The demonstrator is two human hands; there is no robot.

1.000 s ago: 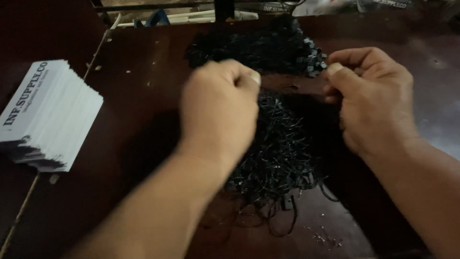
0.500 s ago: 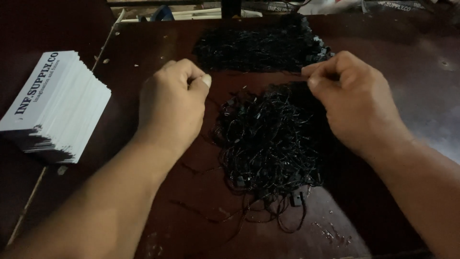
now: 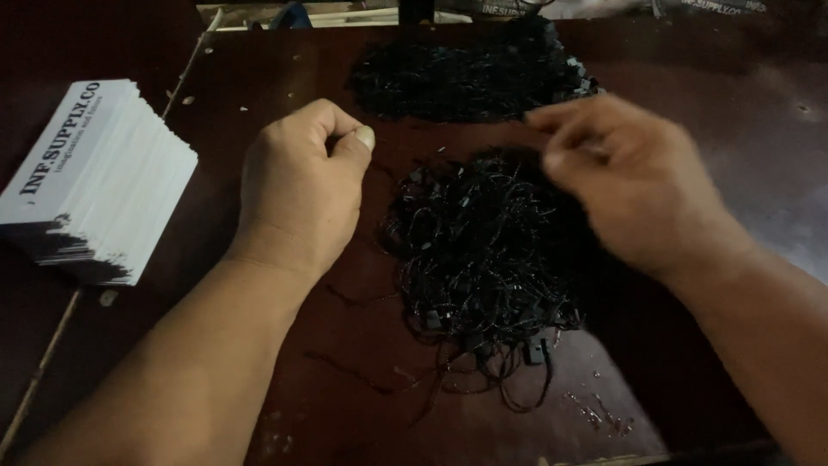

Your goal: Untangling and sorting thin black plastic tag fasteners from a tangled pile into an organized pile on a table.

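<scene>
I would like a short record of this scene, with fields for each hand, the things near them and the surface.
left hand: closed in a fist, thumb against forefinger, grip shut; whether it pinches a string cannot be seen
right hand: blurred, above the near pile, grip unclear
near pile: loose black strings with small plastic tags, between the hands
far pile: denser black heap behind
cards: white stack at the left
table: dark brown wood
</scene>
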